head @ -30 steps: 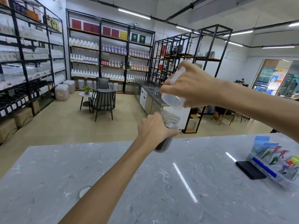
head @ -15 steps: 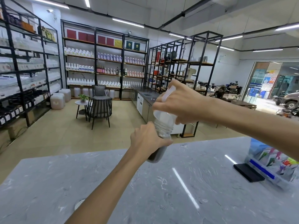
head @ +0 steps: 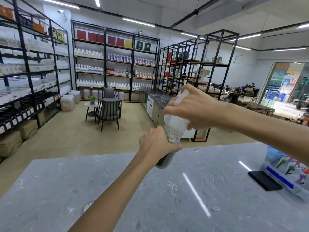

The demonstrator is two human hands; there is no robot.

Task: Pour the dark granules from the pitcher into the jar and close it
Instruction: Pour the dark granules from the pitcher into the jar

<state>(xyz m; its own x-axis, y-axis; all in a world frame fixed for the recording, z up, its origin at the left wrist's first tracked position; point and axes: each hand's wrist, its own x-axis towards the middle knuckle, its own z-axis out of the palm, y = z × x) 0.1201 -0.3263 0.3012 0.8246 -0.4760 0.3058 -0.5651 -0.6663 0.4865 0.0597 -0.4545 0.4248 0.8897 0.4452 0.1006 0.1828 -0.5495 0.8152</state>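
Gripping a clear jar (head: 173, 137) in the left hand (head: 156, 145), fingers curled firmly round its middle, back of the hand toward the camera. Jar tilted, mouth leaning up and to the right, dark granules (head: 164, 161) filling its lower part. Held at the far edge of the grey marble bench (head: 167, 198), about midway along that edge; base touching the stone or just above it, cannot tell.

Tipped over the jar's mouth, a translucent pitcher (head: 174, 120), turned mouth down, its rim meeting the jar's threaded neck. Clasping the pitcher from above, the right hand (head: 197, 108), fingers wrapped tight round its body, forearm reaching in from the right.

Further out, near the bench's right edge: a flat black slab (head: 265, 180), and just beside it a clear box (head: 280, 179) of colourful packets (head: 291, 166). Toward the front left corner, a round metal disc (head: 87, 205), partly hidden behind the left forearm.

Beyond the bench, a tiled floor (head: 66, 136), a small round table (head: 91, 105) bearing a potted plant (head: 92, 98), two dark chairs (head: 109, 111) beside it, and tall black shelves (head: 117, 64) lined with rows of bottles (head: 88, 53).
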